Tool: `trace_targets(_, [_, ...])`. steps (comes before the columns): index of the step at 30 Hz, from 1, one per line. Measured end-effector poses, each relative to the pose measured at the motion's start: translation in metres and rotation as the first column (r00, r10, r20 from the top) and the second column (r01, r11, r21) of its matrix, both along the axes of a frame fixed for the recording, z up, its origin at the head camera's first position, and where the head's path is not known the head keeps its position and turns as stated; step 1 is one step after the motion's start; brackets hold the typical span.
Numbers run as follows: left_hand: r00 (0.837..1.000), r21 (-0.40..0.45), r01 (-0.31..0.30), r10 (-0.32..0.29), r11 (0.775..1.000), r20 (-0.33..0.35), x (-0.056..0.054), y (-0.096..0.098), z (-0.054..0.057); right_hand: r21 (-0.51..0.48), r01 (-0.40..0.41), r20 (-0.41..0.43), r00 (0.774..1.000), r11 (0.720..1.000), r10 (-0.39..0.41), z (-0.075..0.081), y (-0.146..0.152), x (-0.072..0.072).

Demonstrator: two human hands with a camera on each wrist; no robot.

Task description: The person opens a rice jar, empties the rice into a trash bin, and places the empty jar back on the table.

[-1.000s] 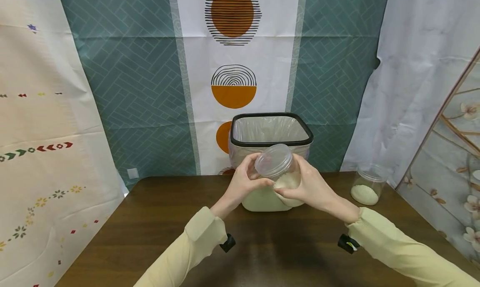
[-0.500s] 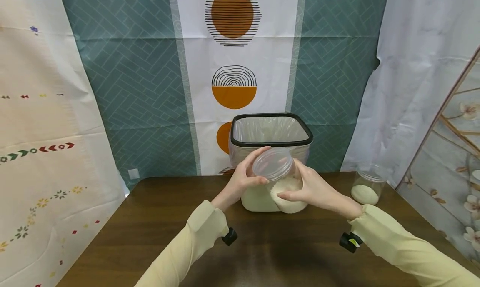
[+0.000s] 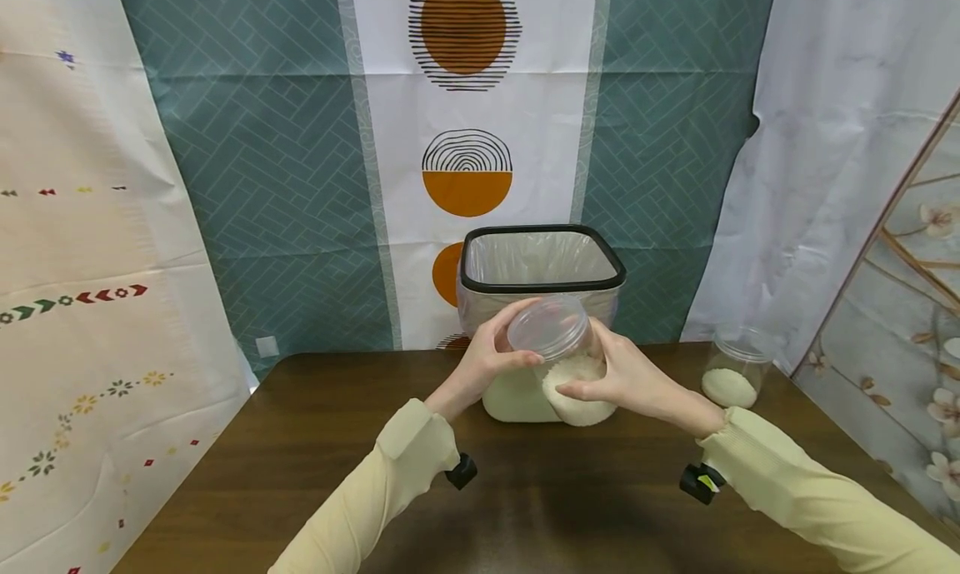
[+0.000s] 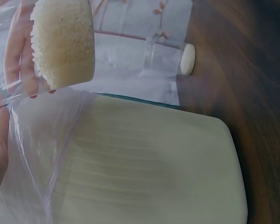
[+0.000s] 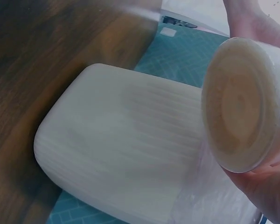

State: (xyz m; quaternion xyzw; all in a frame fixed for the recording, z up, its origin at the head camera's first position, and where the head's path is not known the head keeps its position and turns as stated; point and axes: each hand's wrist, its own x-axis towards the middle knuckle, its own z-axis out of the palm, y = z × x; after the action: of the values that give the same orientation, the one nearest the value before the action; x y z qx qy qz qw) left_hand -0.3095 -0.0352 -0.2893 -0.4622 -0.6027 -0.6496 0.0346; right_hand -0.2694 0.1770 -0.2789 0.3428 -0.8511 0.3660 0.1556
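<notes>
A clear plastic jar (image 3: 581, 384) partly filled with white rice is held up tilted in front of the bin, its transparent lid (image 3: 549, 328) facing up and left. My left hand (image 3: 483, 361) grips the lid from the left, thumb at its near edge. From the other side my right hand (image 3: 633, 381) holds the jar's body, thumb across the rice-filled part. The left wrist view shows the rice (image 4: 63, 44) through the wall, and the right wrist view shows the jar's round base (image 5: 240, 107).
A pale bin (image 3: 542, 288) with a black rim and clear liner stands behind the hands on the dark wooden table (image 3: 352, 474). Another clear jar (image 3: 731, 384) with rice sits at the table's right rear. Patterned cloths (image 3: 292, 182) hang behind the table.
The jar's body has dropped slightly, and more of its rice shows. My right hand has shifted a little right and down. In the last half second both hands stay almost still.
</notes>
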Motion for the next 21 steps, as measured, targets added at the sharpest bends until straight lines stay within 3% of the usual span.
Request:
trace_targets(8, [0.999,0.017,-0.042,0.042,0.999,0.002,0.0,0.003,0.002,-0.002,0.026,-0.036,0.999,1.0,-0.026,0.003,-0.001,-0.002])
trace_targets(14, [0.997,-0.001,-0.063,0.063,0.998,0.044,0.002,0.004,0.001,-0.008,0.072,-0.046,0.996,0.997,-0.072,0.001,0.0,-0.002])
trace_targets(17, [0.995,-0.002,-0.088,0.088,0.996,0.051,0.007,0.003,0.004,-0.017,0.071,-0.076,0.994,0.997,-0.072,-0.001,-0.002,-0.003])
trace_targets(21, [0.991,0.001,-0.128,0.128,0.992,0.038,0.022,0.003,0.014,-0.03,0.07,-0.133,0.988,0.997,-0.073,-0.002,-0.003,-0.004])
